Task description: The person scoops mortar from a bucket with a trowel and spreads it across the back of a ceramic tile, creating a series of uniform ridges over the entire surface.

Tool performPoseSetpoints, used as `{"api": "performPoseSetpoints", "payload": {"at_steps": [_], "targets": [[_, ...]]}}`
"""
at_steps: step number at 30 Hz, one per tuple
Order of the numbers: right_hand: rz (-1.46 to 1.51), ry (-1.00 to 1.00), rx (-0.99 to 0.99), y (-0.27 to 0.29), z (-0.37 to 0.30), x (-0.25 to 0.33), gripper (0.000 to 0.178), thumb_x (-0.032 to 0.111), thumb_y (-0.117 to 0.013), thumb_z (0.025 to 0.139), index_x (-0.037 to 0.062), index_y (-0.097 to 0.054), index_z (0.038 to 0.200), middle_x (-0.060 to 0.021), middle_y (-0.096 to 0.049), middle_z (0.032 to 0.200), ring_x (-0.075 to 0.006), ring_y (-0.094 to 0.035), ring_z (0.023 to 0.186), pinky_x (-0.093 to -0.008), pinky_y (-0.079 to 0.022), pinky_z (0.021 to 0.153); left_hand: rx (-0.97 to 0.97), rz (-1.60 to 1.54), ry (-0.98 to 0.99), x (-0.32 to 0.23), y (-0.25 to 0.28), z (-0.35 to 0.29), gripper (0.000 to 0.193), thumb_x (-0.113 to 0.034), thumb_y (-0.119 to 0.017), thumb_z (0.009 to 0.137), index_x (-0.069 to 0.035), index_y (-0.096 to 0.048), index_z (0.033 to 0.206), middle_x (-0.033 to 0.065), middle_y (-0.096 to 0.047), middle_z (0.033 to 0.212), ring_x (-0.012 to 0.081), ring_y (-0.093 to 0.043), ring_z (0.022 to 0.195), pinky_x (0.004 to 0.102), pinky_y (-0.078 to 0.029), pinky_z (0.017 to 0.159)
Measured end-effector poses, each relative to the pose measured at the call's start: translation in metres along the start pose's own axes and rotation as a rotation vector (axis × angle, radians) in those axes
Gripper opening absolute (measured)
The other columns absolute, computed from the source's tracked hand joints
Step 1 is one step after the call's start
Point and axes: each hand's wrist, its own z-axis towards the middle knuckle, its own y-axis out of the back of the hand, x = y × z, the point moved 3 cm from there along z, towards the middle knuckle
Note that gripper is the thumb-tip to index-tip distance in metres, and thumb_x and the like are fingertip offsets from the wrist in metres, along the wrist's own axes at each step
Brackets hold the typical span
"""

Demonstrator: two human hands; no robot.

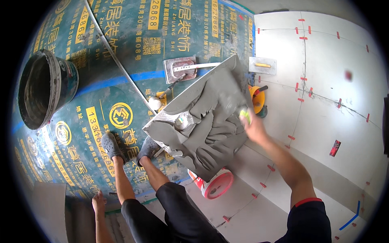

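My right hand (255, 126) grips the yellow-green handle of a putty knife (234, 99), whose wide blade is smeared by motion. The blade is at the upper right part of thick grey mortar (210, 133). That mortar covers most of a large tile (190, 95), lying in ridges and folds, with a pale bare patch near its left side. The tile rests raised on a red and white bucket (219, 184). Low at the left, my left hand (99, 201) hangs away from the tile with its fingers curled; nothing shows in it.
A large black bucket (52, 89) stands at the left on green printed floor sheeting. Beyond the tile are a red-based float (180, 69), a long straightedge (117, 58) and a white ball-shaped thing (154, 103). A trowel (262, 65) lies on pale tiles with red spacers, near a yellow container (258, 99).
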Motion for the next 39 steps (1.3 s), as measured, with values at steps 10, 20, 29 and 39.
{"api": "performPoseSetpoints", "payload": {"at_steps": [10,20,29,39], "targets": [[-0.413,0.26,-0.123,-0.023,-0.012,-0.057,0.045,0.034,-0.058,0.084,0.0072,-0.048,0.118,-0.0141,-0.059,0.088,-0.033,-0.063,0.071,-0.0422,-0.052,0.058,0.066,0.215,-0.174,-0.009,0.021,0.005,0.05,-0.04,-0.044,0.092,0.003,-0.059,0.072,0.0097,-0.055,0.052,0.0164,-0.055,0.047,0.0312,-0.044,0.047],[0.872,-0.49,0.096,0.003,0.05,-0.075,0.046,0.046,-0.049,0.09,0.0043,-0.052,0.108,-0.0046,-0.052,0.062,-0.0118,-0.052,0.05,-0.0268,-0.041,0.042,0.04,0.284,-0.157,-0.022,0.023,0.01,0.052,-0.042,-0.04,0.094,0.003,-0.059,0.077,0.0116,-0.058,0.054,0.0192,-0.058,0.045,0.0308,-0.048,0.044],[0.222,-0.464,-0.113,-0.035,-0.036,-0.092,0.042,0.041,-0.043,0.092,0.0003,-0.051,0.1,-0.0269,-0.061,0.084,-0.0439,-0.058,0.083,-0.0497,-0.046,0.072,0.136,0.239,-0.162,-0.024,-0.007,0.017,0.047,-0.04,-0.044,0.094,0.004,-0.058,0.086,0.0123,-0.06,0.058,0.0182,-0.057,0.047,0.0297,-0.046,0.043],[1.345,-0.74,0.013,-0.099,-0.073,0.025,0.033,0.032,-0.046,0.094,0.0043,-0.052,0.11,-0.0047,-0.052,0.065,-0.0115,-0.053,0.055,-0.028,-0.043,0.043,0.169,0.236,-0.026,-0.057,0.01,-0.01,0.054,-0.047,-0.044,0.092,0.006,-0.058,0.094,0.0138,-0.061,0.065,0.0196,-0.06,0.053,0.0273,-0.042,0.044]]}}
